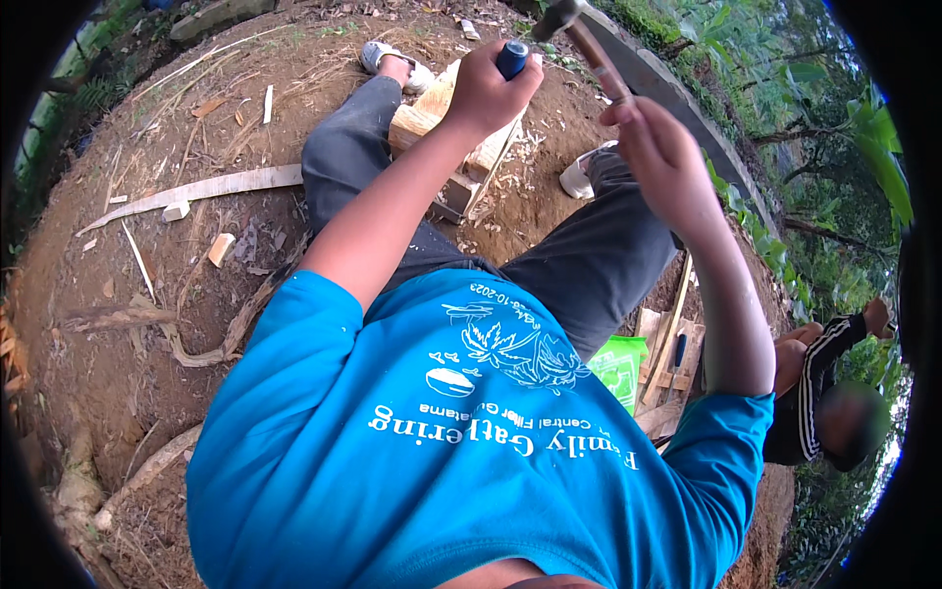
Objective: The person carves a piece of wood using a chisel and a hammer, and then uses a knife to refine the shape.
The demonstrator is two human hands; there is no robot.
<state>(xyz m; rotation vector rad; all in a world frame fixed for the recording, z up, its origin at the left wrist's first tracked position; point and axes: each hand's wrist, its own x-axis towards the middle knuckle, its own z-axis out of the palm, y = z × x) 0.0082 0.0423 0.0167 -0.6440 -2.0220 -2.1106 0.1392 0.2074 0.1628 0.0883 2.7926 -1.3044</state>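
My left hand [488, 90] is closed round the blue handle of what looks like a chisel [511, 60], its blade hidden behind the fist. Under that hand, between my spread legs, lies a pale, partly carved block of wood [417, 125]. My right hand [662, 152] grips the wooden handle of a hammer [599, 61]. The hammer's metal head is raised up and to the right of the chisel's handle end, apart from it. Wood chips lie around the block.
A long pale wood strip [231, 184] and several offcuts [221, 247] lie on the soil at left, near roots [201, 355]. At right are a green bag [620, 368] and boards [659, 339]. Another person [819, 393] sits beyond them; a concrete edge [677, 98] runs behind.
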